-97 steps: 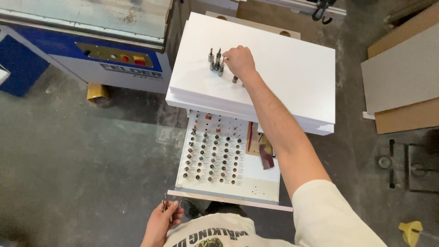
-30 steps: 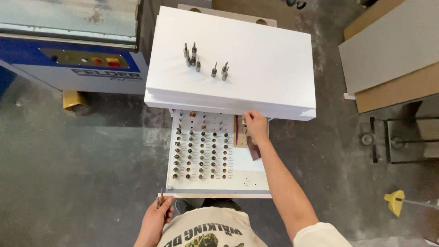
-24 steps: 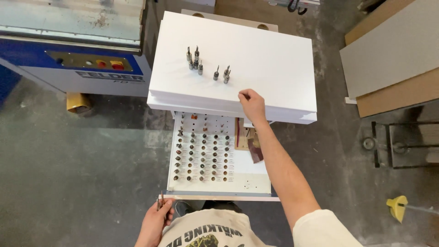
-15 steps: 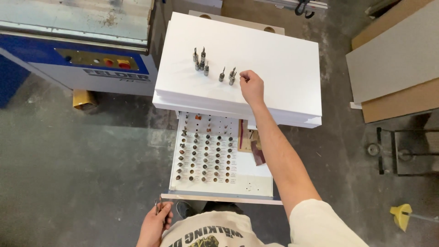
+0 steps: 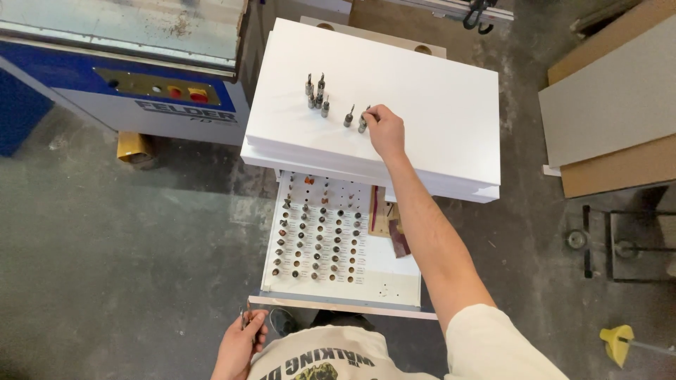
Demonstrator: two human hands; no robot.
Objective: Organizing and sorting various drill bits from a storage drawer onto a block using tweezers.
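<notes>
My right hand [image 5: 386, 131] reaches over a stack of white panels [image 5: 436, 91], its fingertips pinched on a small upright drill bit [image 5: 362, 124]. Another single bit [image 5: 348, 117] stands just left of it, and a cluster of several bits [image 5: 316, 93] stands further left. My left hand [image 5: 238, 346] is low by my waist, closed around a thin metal bit [image 5: 246, 318]. Below the panels an open white drawer [image 5: 394, 281] holds rows of bits in drilled holes [image 5: 317, 232].
A blue and grey machine [image 5: 141, 77] stands at the upper left. Brown and grey boards [image 5: 612, 119] lean at the right. A dark metal frame [image 5: 634, 243] and a yellow funnel-shaped object [image 5: 617, 340] lie on the concrete floor [image 5: 120, 253].
My right hand rose from the drawer's right side onto the panel stack and reached the rightmost bit. My left hand stayed by my waist.
</notes>
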